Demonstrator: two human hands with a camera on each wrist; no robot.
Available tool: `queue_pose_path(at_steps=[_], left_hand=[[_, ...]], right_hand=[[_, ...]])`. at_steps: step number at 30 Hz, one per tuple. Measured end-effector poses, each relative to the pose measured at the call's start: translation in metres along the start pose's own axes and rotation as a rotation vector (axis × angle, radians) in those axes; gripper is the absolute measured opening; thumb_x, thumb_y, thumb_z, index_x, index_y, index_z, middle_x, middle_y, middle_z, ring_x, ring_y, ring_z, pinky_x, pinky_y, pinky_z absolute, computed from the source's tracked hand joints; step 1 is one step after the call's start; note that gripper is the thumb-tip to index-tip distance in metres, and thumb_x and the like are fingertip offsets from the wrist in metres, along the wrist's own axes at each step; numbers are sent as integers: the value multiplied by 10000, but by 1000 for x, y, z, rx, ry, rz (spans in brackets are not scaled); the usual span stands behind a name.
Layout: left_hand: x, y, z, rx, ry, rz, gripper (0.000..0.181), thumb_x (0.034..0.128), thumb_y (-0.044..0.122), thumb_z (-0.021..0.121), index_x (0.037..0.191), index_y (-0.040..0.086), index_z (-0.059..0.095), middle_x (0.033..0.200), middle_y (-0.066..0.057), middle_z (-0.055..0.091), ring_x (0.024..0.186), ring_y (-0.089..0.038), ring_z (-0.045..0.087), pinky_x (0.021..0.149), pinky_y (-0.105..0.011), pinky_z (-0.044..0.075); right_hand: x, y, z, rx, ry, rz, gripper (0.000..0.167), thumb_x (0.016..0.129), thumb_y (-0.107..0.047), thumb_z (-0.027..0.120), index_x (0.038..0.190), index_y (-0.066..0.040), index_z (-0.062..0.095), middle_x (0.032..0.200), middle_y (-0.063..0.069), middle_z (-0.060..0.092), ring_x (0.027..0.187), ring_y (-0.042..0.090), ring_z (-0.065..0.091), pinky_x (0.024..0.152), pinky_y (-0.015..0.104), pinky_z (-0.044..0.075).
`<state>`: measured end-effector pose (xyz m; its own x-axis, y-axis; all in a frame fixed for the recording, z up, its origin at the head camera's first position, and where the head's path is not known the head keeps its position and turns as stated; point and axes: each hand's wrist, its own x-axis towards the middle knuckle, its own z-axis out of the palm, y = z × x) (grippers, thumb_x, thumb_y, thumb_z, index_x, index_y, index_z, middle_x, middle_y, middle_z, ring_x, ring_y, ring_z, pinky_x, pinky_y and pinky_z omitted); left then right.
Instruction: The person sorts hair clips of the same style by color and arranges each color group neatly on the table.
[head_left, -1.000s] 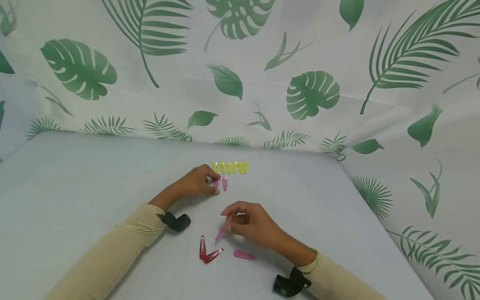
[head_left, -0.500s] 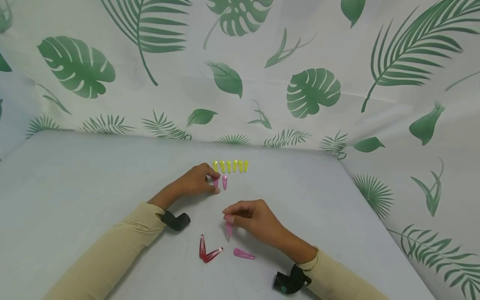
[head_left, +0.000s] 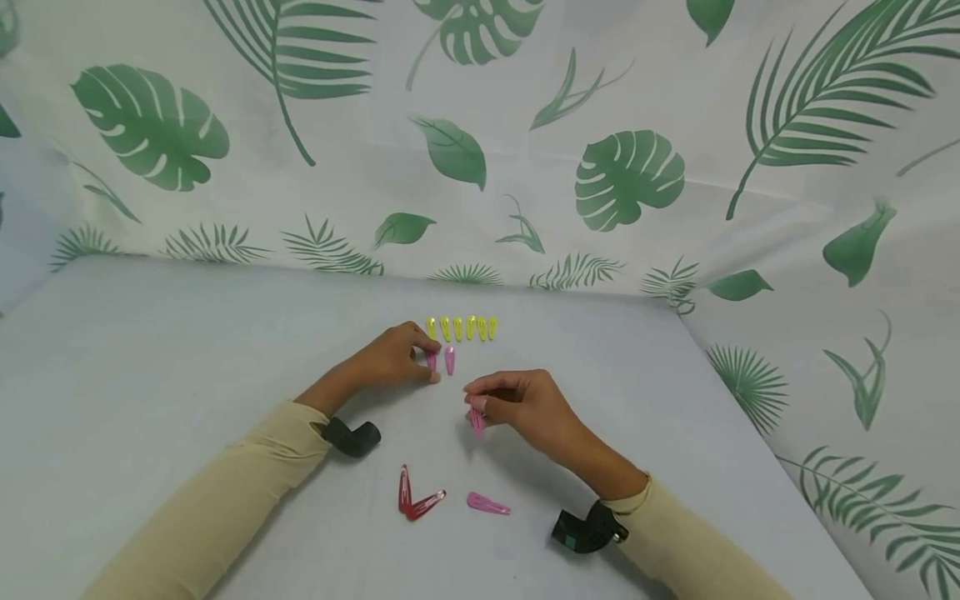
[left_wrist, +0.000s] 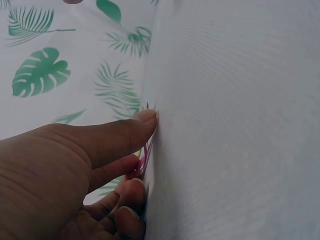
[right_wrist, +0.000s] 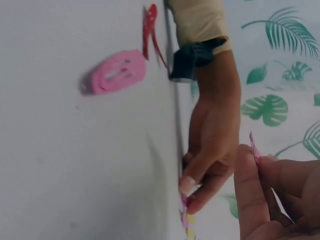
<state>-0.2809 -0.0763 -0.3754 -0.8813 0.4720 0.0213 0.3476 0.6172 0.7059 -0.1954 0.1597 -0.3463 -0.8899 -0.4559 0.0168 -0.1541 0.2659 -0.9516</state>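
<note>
Between thumb and fingertips, my left hand [head_left: 390,358] holds a pink hair clip [head_left: 431,360] at its two ends, down on the table. Another pink hair clip [head_left: 450,361] lies just right of it. Behind these runs a row of several yellow hair clips [head_left: 458,329]. My right hand [head_left: 536,412] pinches a third pink hair clip [head_left: 477,421] above the table, its narrow end pointing down. In the right wrist view, that raised clip [right_wrist: 254,149] shows edge-on between thumb and finger. In the left wrist view, my left thumb [left_wrist: 142,122] hides part of the clip.
Nearer me lie two red hair clips [head_left: 422,505], touching in a V. One more pink hair clip [head_left: 488,503] lies to their right. The white table [head_left: 187,375] meets a leaf-printed cloth [head_left: 337,192] at the back and right.
My right hand has risen away from the red clips, moving forward and right with its pink clip, which has turned more upright. The left hand stays at its clip.
</note>
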Motion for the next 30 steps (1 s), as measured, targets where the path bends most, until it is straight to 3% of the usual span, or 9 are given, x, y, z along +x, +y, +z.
queue_pose_path(at_steps=[14, 25, 30], left_hand=[[2, -5, 2, 6, 0, -10, 482, 809, 196, 792, 1235, 12, 663, 1110, -88, 556, 912, -208, 506, 802, -324, 427], [3, -5, 2, 6, 2, 7, 486, 811, 189, 797, 1238, 1, 659, 1090, -89, 557, 893, -198, 502, 781, -307, 427], [3, -4, 2, 13, 1, 12, 480, 810, 178, 792, 1233, -5, 661, 1094, -94, 559, 889, -200, 503, 778, -307, 427]], right_hand=[[16, -2, -13, 11, 95, 67, 232, 932, -43, 646, 1126, 80, 672, 1115, 225, 666, 930, 229, 675, 820, 340, 546], [37, 8, -21, -12, 72, 5, 263, 943, -79, 642, 1138, 96, 661, 1119, 240, 659, 900, 239, 678, 834, 330, 540], [51, 15, -25, -98, 71, -1, 224, 938, -61, 643, 1109, 77, 684, 1080, 204, 683, 859, 222, 685, 805, 319, 549]])
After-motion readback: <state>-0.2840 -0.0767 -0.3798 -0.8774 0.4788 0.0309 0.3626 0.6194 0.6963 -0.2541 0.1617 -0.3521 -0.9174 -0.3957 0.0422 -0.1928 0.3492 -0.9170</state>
